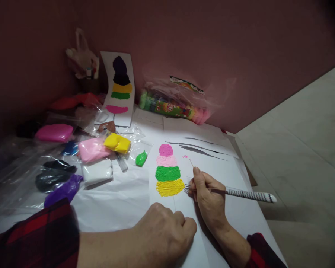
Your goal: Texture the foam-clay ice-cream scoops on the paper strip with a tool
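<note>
A white paper strip (153, 178) lies flat, bearing stacked clay patches: magenta (166, 150), light pink (166, 161), green (168, 173) and yellow (170, 187), with ridged texture. My right hand (209, 195) grips a fork (248, 195) with a patterned handle; its tines touch or nearly touch the yellow patch's right edge. A thin pointed stick (191, 163) also sticks up from between the same fingers. Below the yellow patch, my left hand (167, 232) rests on the paper, fingers curled under; whether they hold anything is hidden. Small pink bits (185, 156) lie right of the magenta patch.
At left are clay packets: magenta (54, 133), pink (93, 149), yellow (117, 143), white (97, 172), purple (63, 190) and green (141, 158). A painted-looking card (107, 98) leans on the wall beside a bag of colourful clay (174, 108). White sheets (195, 128) lie behind.
</note>
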The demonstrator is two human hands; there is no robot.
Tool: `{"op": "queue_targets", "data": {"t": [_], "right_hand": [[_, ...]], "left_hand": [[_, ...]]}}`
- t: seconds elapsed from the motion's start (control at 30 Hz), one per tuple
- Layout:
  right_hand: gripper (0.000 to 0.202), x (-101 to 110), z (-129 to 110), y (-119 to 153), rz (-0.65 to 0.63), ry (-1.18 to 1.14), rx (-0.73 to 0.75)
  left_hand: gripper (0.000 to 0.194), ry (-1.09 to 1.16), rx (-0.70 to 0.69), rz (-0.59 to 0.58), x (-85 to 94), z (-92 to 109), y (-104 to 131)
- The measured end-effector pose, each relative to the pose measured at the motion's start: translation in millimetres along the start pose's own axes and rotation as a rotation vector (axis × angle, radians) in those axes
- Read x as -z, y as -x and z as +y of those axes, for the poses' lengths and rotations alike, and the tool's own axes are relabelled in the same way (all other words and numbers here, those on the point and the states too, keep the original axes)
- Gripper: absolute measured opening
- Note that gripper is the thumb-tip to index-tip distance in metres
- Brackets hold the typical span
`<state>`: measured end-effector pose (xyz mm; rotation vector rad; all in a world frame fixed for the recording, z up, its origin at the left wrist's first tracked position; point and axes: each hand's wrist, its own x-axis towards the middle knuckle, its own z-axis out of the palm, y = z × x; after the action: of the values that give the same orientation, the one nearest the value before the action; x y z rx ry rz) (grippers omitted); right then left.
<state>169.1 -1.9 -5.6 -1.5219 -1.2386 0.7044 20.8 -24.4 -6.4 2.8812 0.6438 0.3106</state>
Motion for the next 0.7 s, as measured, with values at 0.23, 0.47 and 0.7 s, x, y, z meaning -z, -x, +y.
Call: {"op": "queue_targets", "data": {"t": [0.23, 0.47, 0.7], "right_hand": [[0.051, 0.4, 2.9, -4.2, -0.044, -0.014, 0.015], [0.051, 2.2, 1.9, -10.6, -0.073, -0.026, -0.021], [0.050, 5.4, 2.7, -21.0, -0.101, -0.068, -0.070]], "left_hand": [[0.011, -0.003, 0.009, 0.002, -2.2, 1.3, 0.7], [0.011, 0.007, -0.007, -0.025, 2.0, -0.3, -0.6], [0.013, -0.001, 0.002, -0.034, 0.8, -0.6, -0.1]]}}
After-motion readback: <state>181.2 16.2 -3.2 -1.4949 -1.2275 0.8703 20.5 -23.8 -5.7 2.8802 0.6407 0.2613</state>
